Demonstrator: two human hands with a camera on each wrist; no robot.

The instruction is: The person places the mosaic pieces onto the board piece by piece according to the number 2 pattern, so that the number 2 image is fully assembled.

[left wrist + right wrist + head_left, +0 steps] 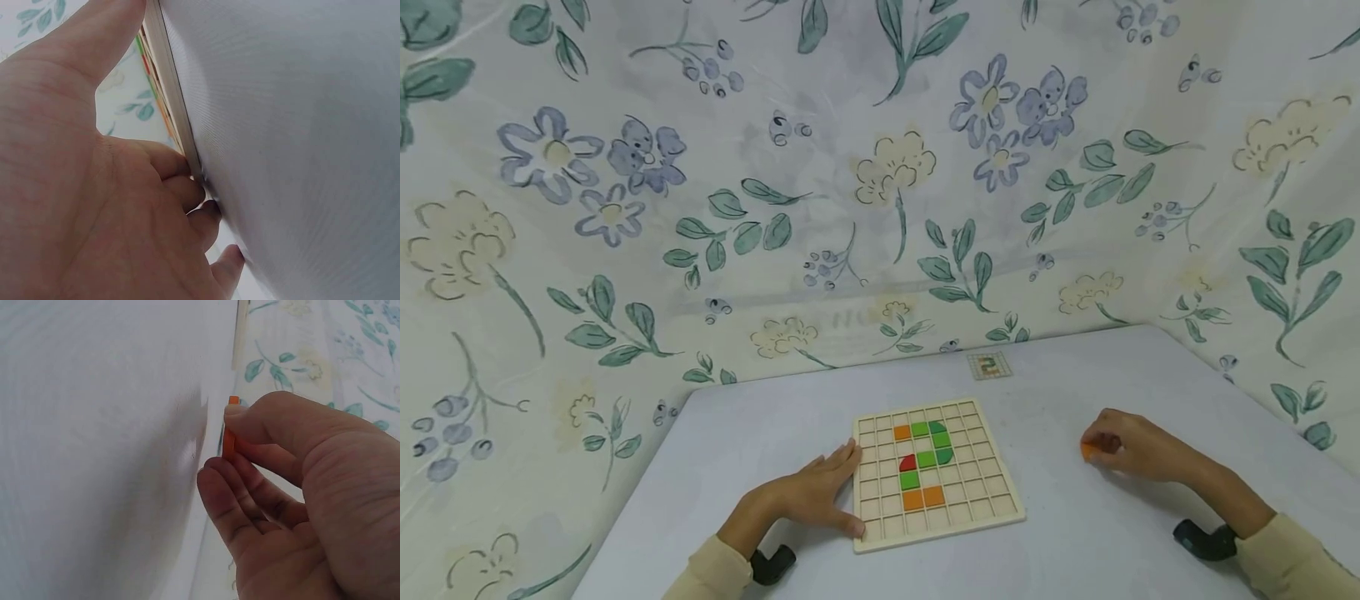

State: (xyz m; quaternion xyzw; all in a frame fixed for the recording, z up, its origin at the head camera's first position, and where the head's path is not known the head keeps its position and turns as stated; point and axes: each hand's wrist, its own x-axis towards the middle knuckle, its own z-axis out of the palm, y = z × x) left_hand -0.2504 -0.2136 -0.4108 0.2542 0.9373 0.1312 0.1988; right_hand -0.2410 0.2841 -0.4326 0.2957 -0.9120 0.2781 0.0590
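Observation:
A wooden grid board [880,533] lies on the table, with orange, green and red tiles set in some of its cells. Along the board's left edge rests my left hand [816,496], thumb and fingers spread; the left wrist view shows the fingertips against the board's side [172,87]. Off to the right of the board, my right hand [1138,446] pinches an orange tile [1087,450] between thumb and fingers. In the right wrist view that orange tile [229,440] stands on edge in the pinch, close to the table surface.
A small pattern card [990,366] with a coloured figure on a grid lies behind the board. The white table [760,433] ends at a floral-patterned cloth backdrop [820,208]. Dark curved devices [1204,540] sit at both wrists.

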